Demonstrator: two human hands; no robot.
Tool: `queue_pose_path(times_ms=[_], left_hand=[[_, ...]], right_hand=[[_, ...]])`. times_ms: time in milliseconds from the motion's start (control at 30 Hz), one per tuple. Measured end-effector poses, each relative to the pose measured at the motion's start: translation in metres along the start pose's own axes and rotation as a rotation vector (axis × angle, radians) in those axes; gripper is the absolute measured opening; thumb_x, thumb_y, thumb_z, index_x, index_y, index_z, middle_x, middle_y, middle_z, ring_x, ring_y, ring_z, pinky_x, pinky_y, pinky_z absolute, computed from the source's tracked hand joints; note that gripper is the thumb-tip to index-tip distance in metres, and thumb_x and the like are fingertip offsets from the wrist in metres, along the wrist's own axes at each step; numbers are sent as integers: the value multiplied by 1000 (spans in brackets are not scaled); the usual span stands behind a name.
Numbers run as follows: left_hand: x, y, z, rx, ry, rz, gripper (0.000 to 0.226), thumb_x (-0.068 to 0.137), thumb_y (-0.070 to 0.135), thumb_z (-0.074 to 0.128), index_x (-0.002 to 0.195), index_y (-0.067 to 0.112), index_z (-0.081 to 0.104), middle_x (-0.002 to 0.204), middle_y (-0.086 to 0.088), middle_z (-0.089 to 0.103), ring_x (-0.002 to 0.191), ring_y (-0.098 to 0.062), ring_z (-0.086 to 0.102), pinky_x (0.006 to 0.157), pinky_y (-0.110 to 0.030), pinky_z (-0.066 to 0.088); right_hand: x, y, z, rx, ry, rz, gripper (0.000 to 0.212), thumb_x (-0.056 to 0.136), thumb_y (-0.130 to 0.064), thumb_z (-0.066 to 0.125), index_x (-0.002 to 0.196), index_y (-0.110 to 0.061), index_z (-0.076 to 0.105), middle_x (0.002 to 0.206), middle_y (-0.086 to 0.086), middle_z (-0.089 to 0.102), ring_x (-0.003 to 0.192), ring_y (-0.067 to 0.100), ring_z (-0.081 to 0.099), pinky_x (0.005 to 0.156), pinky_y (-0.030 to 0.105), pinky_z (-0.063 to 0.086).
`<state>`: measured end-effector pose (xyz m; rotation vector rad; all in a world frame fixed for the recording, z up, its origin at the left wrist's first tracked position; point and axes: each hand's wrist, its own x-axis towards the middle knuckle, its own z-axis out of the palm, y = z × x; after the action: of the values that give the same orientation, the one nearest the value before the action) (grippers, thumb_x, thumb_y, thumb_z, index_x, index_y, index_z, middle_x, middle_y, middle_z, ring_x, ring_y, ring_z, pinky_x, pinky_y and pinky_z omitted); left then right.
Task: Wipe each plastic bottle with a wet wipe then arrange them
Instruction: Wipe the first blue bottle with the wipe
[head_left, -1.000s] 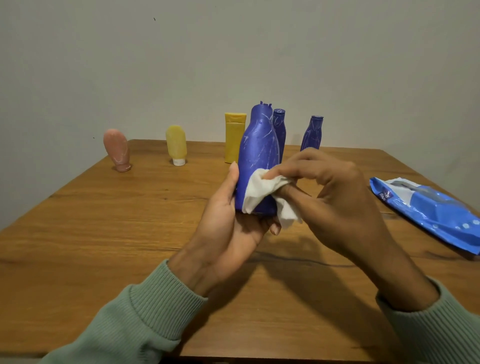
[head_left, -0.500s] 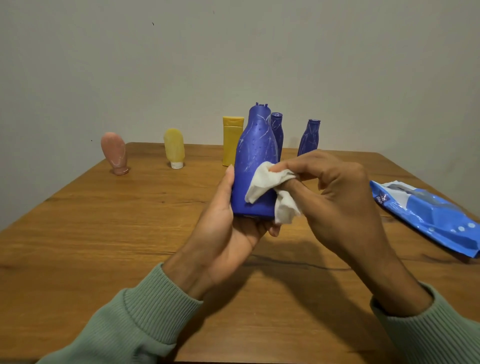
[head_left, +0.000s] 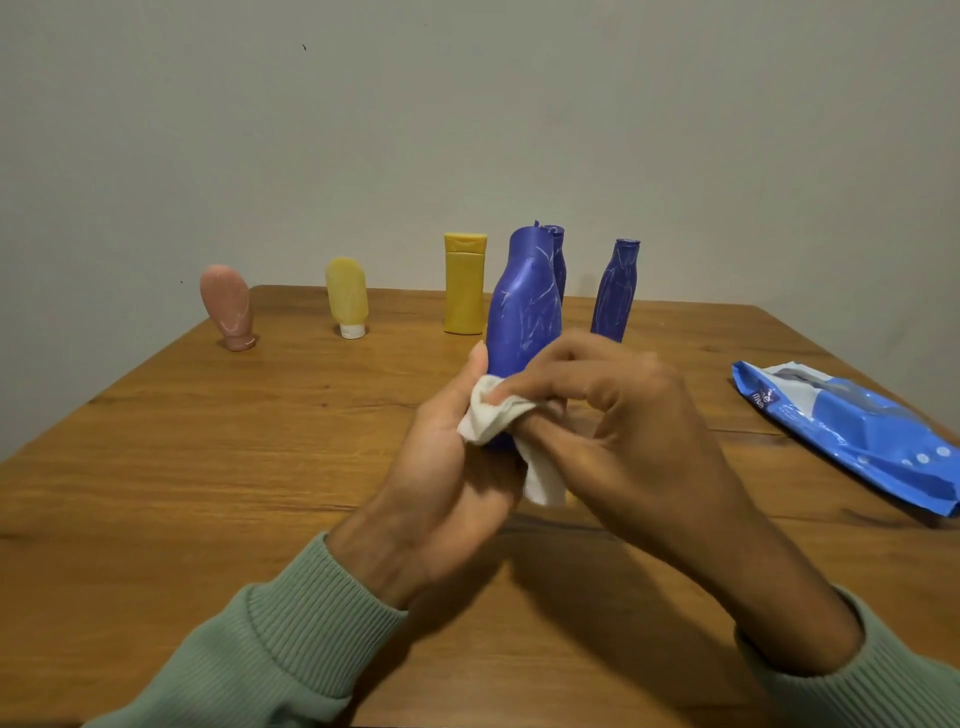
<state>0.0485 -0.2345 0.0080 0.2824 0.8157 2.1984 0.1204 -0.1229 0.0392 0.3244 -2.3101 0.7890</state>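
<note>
- A large blue bottle (head_left: 524, 312), scuffed with pale scratches, stands upright above the counter (head_left: 208, 467), held at its base near the middle of the scene.
- The left hand (head_left: 441, 483) keeps its grip wrapped around the bottle's lower body, thumb up along the left side, fingers closed behind.
- The right hand (head_left: 623, 431) pinches a bunched white wet wipe (head_left: 493, 415) between thumb and fingertips, pressing it against the bottle's lower front; a loose tail of the wipe hangs below.
- Over the last second the wipe has slid down from the bottle's midsection to its base and across toward the left thumb, and the bottle has turned slightly in the hand: a rubbing stroke is under way, apparently finishing the lower part.
- The upper body shows no contact with the wipe now, so this bottle probably needs more passes before it is set down.
- At the counter's far edge stand a pink bottle (head_left: 227, 306), a pale yellow bottle (head_left: 347, 296), a mustard bottle (head_left: 464, 283) and two more blue bottles (head_left: 615, 291), one largely hidden behind the held bottle.
- A blue wipes packet (head_left: 857, 431) lies to the right, its flap apparently open.
</note>
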Motion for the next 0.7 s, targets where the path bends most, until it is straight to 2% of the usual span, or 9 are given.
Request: queue_pose_path(times_ms=[67,167,200,267,333,367,533,600,700], left_hand=[[-1,-1,-1,13,3,-39,56,95,44,48,130,1,55,114,-18,54,113,-25,51,118,-42,24],[-3,-3,0,24,-25,-41,47,97,43,45,115,5,65,103,-13,64,103,-20,61,102,-37,46],[-3,-4,0,20,-26,-44,46,98,43,44,113,6,66,100,-12,65,98,-19,63,98,-35,48],[-3,-3,-2,13,-33,-81,47,98,43,46,125,7,62,111,-13,62,111,-20,59,109,-38,39],[0,-3,-4,41,-43,-133,57,98,44,50,142,8,47,135,-16,47,137,-22,41,119,-42,23],[1,-3,-4,42,-49,-145,60,98,45,51,145,8,43,140,-16,41,142,-23,33,121,-42,19],[1,-4,-7,22,-115,-107,44,99,42,46,123,9,59,109,-10,60,119,-21,50,114,-38,32],[1,-4,-6,29,-146,-81,42,100,42,43,119,10,62,104,-8,64,104,-17,59,99,-32,44],[-1,-7,-5,129,-185,-33,46,100,43,37,119,12,66,103,-12,63,87,-20,59,81,-35,43]], right_hand=[[-1,-4,1,-67,-60,-35,16,82,-25,65,94,-32,72,86,-14,61,80,7,58,74,45,46],[-3,-8,2,-169,5,-10,18,81,-24,61,94,-31,72,83,-13,59,78,5,55,75,42,41],[-4,-10,2,-220,15,-1,18,81,-25,59,94,-29,71,84,-12,57,79,5,54,76,39,39],[-5,-14,1,-300,-38,-7,19,81,-26,56,94,-29,70,85,-11,55,79,4,50,76,34,34],[-6,-18,-3,-336,-125,-30,20,80,-28,54,91,-31,70,84,-11,55,77,6,49,74,34,32],[-6,-18,-4,-348,-139,-42,20,79,-28,54,90,-32,70,83,-11,55,76,6,49,74,35,32],[-5,-12,-1,-307,26,-39,19,79,-21,58,92,-25,70,84,-9,56,76,5,49,72,30,32],[-3,-8,0,-260,97,-45,17,80,-18,61,93,-21,71,84,-8,58,75,6,50,72,30,36],[0,0,-4,-197,223,-54,16,82,-14,63,95,-19,71,87,-6,60,77,6,53,70,40,45]])
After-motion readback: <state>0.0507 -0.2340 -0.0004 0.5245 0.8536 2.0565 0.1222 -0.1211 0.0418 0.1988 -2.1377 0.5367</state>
